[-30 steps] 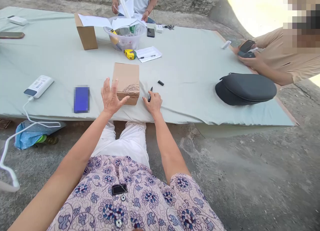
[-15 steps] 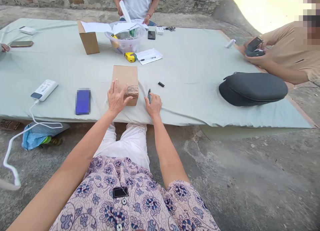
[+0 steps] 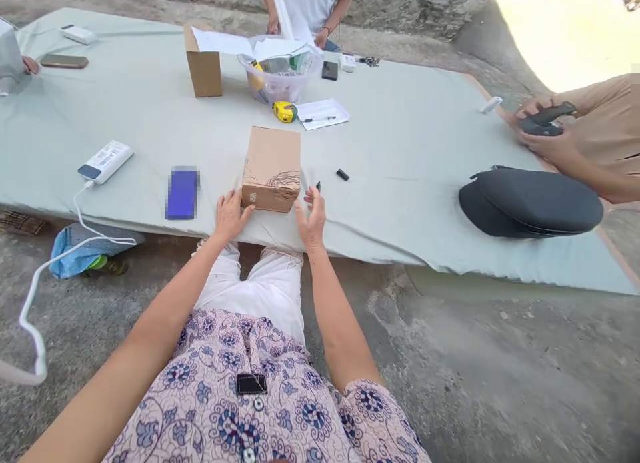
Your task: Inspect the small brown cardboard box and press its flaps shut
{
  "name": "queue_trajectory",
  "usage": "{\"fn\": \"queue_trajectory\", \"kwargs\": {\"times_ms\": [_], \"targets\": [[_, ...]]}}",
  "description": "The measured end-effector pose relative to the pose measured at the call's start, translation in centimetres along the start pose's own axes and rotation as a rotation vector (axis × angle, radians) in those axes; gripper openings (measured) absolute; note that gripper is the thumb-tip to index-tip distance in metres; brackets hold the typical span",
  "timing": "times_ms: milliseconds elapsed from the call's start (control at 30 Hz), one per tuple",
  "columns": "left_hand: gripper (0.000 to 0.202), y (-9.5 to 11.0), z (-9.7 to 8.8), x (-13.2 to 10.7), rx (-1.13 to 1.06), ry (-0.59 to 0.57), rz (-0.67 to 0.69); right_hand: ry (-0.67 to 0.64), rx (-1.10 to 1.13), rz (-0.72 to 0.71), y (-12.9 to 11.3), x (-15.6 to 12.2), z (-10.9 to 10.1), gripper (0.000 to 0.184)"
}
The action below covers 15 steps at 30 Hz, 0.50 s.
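Note:
A brown cardboard box point(image 3: 273, 157) lies on the table straight in front of me, with black scribbled lines on its near right top edge and front. My left hand point(image 3: 231, 216) rests at the box's near left corner, fingers spread, the thumb at its front edge. Beside the box's near right corner, my right hand point(image 3: 311, 217) holds a black marker point(image 3: 319, 185); only its dark end shows above the fingers. The loose black marker cap point(image 3: 343, 175) lies on the cloth to the right.
A blue booklet-like item point(image 3: 182, 195) and a white power bank point(image 3: 106, 161) lie left. Behind the box are a tape measure point(image 3: 285, 111), a paper sheet point(image 3: 330, 108), a plastic basin point(image 3: 280, 86) and another box point(image 3: 206, 73). A black case point(image 3: 533, 199) stands right; other people sit around.
My left hand has moved off the box top to its near left corner. My right hand has turned, its palm more toward the box. The view has shifted, and the box looks slightly turned.

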State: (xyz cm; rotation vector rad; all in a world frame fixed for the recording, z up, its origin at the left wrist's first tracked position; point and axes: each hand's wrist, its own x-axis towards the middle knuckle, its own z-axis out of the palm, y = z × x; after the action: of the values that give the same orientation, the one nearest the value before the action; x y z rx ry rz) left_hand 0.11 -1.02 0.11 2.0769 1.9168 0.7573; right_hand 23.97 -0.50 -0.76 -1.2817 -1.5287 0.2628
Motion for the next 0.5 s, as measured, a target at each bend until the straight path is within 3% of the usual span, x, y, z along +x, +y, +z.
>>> {"fn": "queue_trajectory", "kwargs": {"times_ms": [133,367,500], "targets": [[0.06,-0.1,0.0,0.2,-0.03,0.001,0.009,-0.11,-0.01,0.132,-2.1,-0.4,2.3,0.079],[0.059,-0.1,-0.3,0.2,-0.095,0.076,-0.025,-0.069,-0.066,0.233,-4.8,-0.3,4.4,0.062],[0.052,-0.3,-0.3,0.3,-0.129,0.093,-0.049,-0.108,-0.047,0.202,-4.8,-0.4,3.9,0.057]]}}
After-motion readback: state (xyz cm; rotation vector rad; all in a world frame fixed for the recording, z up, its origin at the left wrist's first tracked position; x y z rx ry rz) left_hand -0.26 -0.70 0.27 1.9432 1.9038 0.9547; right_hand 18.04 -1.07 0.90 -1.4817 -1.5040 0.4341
